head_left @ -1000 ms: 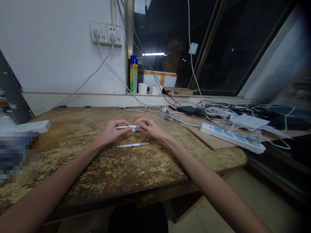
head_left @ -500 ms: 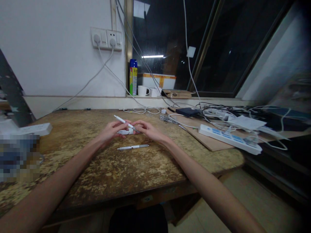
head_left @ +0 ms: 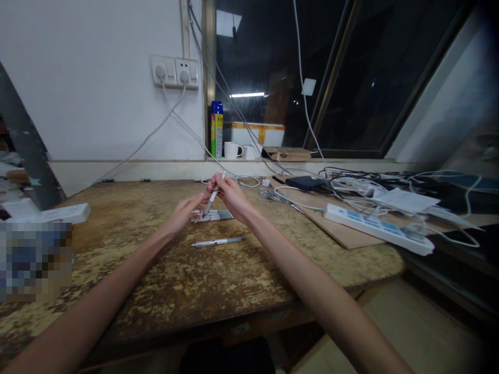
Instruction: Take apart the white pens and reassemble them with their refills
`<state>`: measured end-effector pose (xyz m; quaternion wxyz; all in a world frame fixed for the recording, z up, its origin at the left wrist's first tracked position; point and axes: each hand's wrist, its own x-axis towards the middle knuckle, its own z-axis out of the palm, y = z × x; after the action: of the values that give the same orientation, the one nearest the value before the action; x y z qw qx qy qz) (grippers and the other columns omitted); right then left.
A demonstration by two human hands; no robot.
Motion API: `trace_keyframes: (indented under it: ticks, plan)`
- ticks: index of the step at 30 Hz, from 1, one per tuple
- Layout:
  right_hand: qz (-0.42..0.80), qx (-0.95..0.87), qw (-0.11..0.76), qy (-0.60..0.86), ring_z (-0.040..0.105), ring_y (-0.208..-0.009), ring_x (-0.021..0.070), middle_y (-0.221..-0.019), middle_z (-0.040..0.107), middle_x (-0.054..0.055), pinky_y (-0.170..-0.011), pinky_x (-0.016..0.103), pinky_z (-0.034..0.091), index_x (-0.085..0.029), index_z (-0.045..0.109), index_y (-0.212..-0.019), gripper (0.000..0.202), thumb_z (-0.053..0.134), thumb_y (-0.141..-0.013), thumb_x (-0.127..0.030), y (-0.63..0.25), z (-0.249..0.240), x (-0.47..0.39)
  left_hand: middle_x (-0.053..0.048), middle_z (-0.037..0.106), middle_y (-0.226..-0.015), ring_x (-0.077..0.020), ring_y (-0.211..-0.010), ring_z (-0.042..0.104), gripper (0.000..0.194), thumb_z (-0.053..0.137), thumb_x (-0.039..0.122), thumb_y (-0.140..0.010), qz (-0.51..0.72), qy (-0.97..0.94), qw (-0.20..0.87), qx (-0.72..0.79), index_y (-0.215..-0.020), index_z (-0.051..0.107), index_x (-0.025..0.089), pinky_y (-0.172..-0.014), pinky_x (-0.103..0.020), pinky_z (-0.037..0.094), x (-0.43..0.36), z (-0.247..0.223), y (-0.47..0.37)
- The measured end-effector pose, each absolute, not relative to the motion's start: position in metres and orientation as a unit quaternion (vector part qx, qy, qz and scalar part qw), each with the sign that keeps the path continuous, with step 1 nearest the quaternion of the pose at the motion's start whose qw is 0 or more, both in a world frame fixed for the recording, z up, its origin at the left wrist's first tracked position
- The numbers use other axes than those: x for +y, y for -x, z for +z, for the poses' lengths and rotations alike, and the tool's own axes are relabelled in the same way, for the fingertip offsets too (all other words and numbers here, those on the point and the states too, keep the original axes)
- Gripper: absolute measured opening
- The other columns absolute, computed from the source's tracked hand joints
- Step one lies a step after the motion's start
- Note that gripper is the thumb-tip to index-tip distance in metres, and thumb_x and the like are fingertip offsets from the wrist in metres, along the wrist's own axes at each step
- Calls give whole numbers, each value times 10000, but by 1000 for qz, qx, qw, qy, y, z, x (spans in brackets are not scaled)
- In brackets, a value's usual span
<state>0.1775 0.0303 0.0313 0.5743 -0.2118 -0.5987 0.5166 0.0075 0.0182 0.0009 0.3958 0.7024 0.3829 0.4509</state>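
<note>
A white and grey pen (head_left: 211, 200) is tilted between my hands, its upper part in the closed fingers of my right hand (head_left: 229, 193). The fingers of my left hand (head_left: 189, 212) reach toward the pen's lower end; whether they grip it is hard to tell. Beneath the hands, several similar pens (head_left: 218, 215) lie side by side on the worn wooden table (head_left: 175, 280). Nearer the front, a single white and grey pen (head_left: 218, 242) lies flat, touched by neither hand.
On the right, a white power strip (head_left: 378, 228) lies on a brown board (head_left: 331, 231) beside tangled cables and a dark box (head_left: 306, 183). Another power strip (head_left: 70, 213) is at the left. A mug (head_left: 233, 150) and spray can (head_left: 217, 130) stand on the sill.
The held pen has swung from leaning left to a steeper tilt, its upper end now at my right hand. My right hand has risen, uncovering more of the pens beneath. The view has shifted slightly.
</note>
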Motion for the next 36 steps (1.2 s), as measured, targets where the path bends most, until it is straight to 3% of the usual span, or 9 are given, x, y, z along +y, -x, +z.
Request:
trace_keyframes:
  ticks: [3,6,12,15,21,25,32,36]
  plan:
    - [561,-521,611,198,281,-541,127,-616,271,-57,-543,241,341,-227,438,-781,338,516,-972,-495,-189,30,39,-108,724,-1082,-188,-770,589,619,508,661,-898,456,-702,369,405,-1183,714,152,-570,-251,417,29,-5,-1]
    - [595,-495,596,213,181,-523,145,-602,186,-61,-511,267,300,-237,419,-753,416,394,-985,-581,-204,27,39,-110,731,-1031,-182,-717,587,602,468,634,-911,452,-708,343,419,-1143,723,140,-536,-246,379,37,-12,4]
    - [634,-434,614,179,187,-515,149,-579,197,-54,-487,247,302,-232,409,-728,365,303,-1013,-435,-216,25,28,-63,757,-909,-212,-772,635,458,458,502,-936,408,-760,187,470,-1026,750,162,-706,-282,448,35,-15,10]
    - [670,-386,619,136,207,-500,135,-580,225,-61,-477,228,303,-225,442,-766,317,351,-1005,-412,-216,25,27,-55,765,-902,-222,-798,653,431,427,456,-953,395,-762,131,496,-1003,751,175,-707,-284,443,33,-14,14]
    - [705,-343,618,65,245,-481,127,-555,253,-61,-476,220,296,-213,477,-799,276,321,-994,-330,-219,24,28,-28,764,-858,-198,-701,625,400,414,400,-964,374,-768,91,511,-977,757,194,-645,-280,400,31,-12,14]
    - [688,-340,638,61,259,-486,125,-563,262,-61,-482,225,298,-213,492,-807,309,344,-998,-407,-221,25,28,-12,757,-829,-180,-617,582,391,417,385,-960,355,-775,84,515,-968,763,202,-596,-277,361,26,-11,11]
    - [678,-347,643,77,254,-491,122,-578,248,-62,-492,224,300,-211,500,-809,262,346,-980,-336,-223,27,27,-19,746,-796,-183,-626,583,398,415,376,-960,348,-787,74,505,-911,760,184,-603,-268,362,22,-10,10]
    - [675,-345,647,84,257,-494,121,-580,257,-61,-494,224,298,-211,500,-813,274,362,-984,-375,-223,28,26,-22,754,-816,-190,-644,590,395,417,377,-959,341,-788,73,508,-894,758,189,-612,-272,364,22,-10,9]
